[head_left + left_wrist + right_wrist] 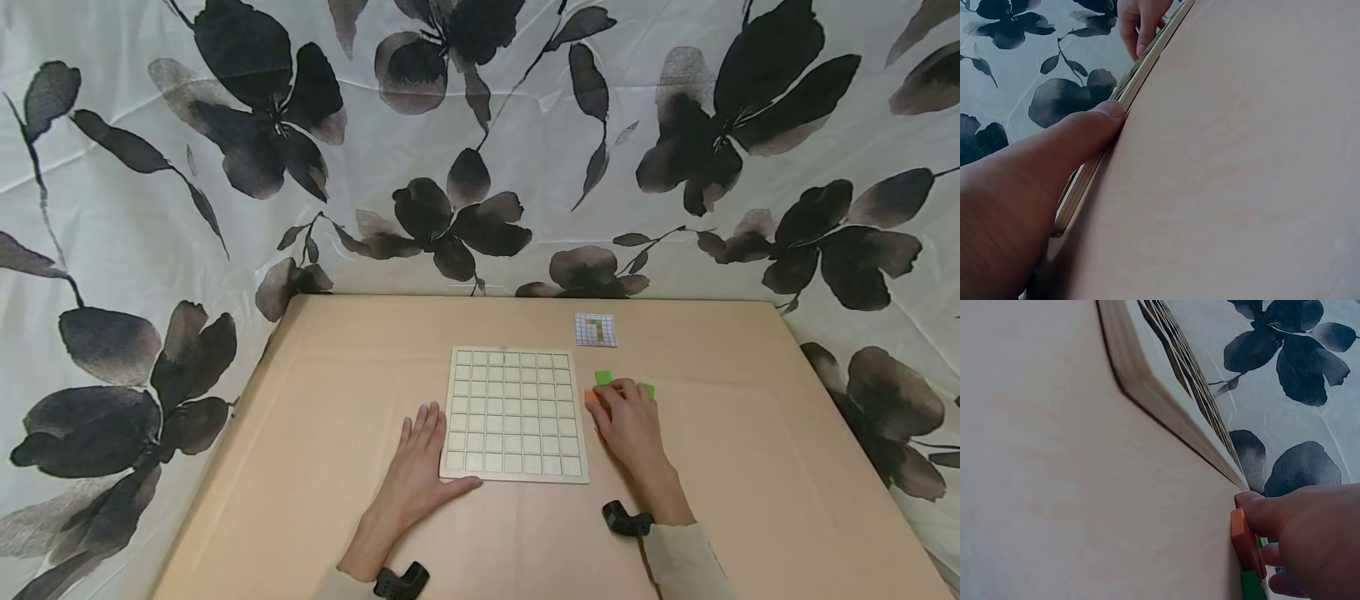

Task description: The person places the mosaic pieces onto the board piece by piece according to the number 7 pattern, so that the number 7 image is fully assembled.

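A pale wooden grid board (513, 415) of square cells lies flat on the table. My left hand (412, 475) rests at its lower left corner, fingers straight along the left side. The left thumb (1088, 131) lies against the board's near edge. Right of the board, my right hand (633, 421) is over some small coloured pieces, fingers bent down. Its thumb touches an orange block (1246, 544); whether the fingers pinch it is hidden. A green block (1250, 586) sits beside the orange one, and another green piece (603, 377) shows beyond the fingers.
A small printed grid card (596, 330) with a coloured pattern lies behind the board, toward the table's far edge. The light wooden table (750, 467) ends at a floral cloth (525, 167) at the back and sides. Each wrist wears a black camera (627, 520).
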`<state>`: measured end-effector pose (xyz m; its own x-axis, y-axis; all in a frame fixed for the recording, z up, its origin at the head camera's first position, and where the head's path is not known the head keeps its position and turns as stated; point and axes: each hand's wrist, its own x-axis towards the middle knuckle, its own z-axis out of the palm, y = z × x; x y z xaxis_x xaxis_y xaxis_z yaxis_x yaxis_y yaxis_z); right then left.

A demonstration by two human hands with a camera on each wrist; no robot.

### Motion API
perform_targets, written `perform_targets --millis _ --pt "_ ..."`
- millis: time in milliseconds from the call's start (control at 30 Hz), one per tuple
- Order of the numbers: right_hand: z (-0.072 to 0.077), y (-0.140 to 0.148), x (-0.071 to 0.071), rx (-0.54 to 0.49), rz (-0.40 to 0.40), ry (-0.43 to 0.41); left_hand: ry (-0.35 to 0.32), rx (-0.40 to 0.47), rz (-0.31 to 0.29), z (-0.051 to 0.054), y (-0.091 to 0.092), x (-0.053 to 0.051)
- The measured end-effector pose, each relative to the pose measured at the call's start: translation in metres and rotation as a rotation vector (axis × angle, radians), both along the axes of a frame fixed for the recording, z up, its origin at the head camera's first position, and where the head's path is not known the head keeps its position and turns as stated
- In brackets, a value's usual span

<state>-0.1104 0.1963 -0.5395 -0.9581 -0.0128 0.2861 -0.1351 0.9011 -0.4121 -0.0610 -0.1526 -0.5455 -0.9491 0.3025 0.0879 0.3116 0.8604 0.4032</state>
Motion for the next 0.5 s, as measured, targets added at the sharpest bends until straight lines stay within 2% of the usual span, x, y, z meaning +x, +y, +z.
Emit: perform_targets --millis 500 --pt "-0.0028 0.0004 -0.0024 -0.028 0.021 0.009 -0.004 0.026 0.009 0.0000 0.0002 -0.0002"
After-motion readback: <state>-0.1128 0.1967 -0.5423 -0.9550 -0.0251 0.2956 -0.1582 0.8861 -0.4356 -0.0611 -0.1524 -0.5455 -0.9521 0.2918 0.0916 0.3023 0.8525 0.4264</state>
